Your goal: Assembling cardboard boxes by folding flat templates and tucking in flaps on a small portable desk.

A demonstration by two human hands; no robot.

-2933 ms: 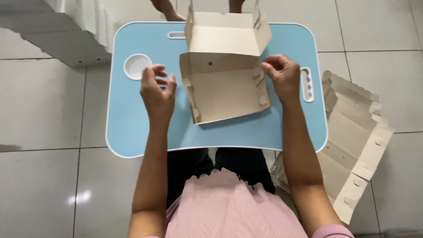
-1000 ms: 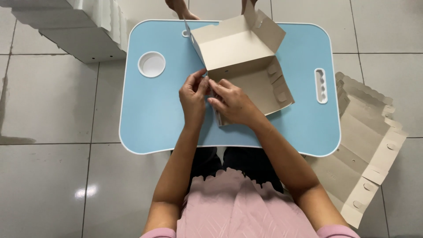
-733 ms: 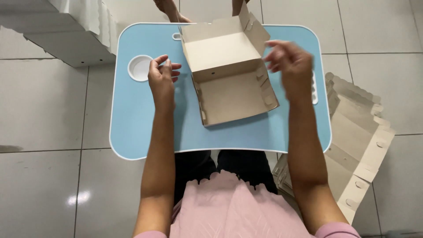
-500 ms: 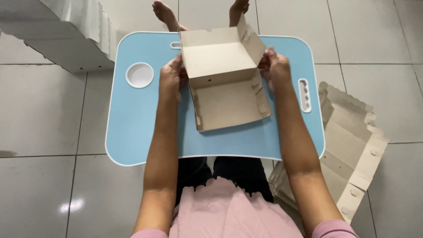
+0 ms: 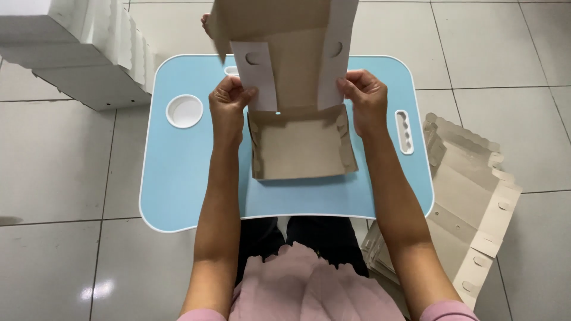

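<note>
Hands (image 5: 229, 104) flanking cardboard box (image 5: 300, 139)

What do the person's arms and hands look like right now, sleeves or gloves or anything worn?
Both hands, the left hand and the right hand, are bare: no gloves, and no rings or watch that I can make out. The forearms are uncovered. Short pink sleeves show only at the bottom edge, matching the pink top.

Hands: two, left hand (image 5: 229, 104), right hand (image 5: 366, 98); one half-folded cardboard box (image 5: 300, 128) between them; two white side flaps (image 5: 256, 74) raised on it; one blue lap table (image 5: 190, 178); one round white cup recess (image 5: 184, 111) in table; one slot handle (image 5: 404, 132); one stack of flat box blanks (image 5: 470, 202) on floor, count unclear; one stack of white folded boxes (image 5: 77, 53), count unclear.
</note>
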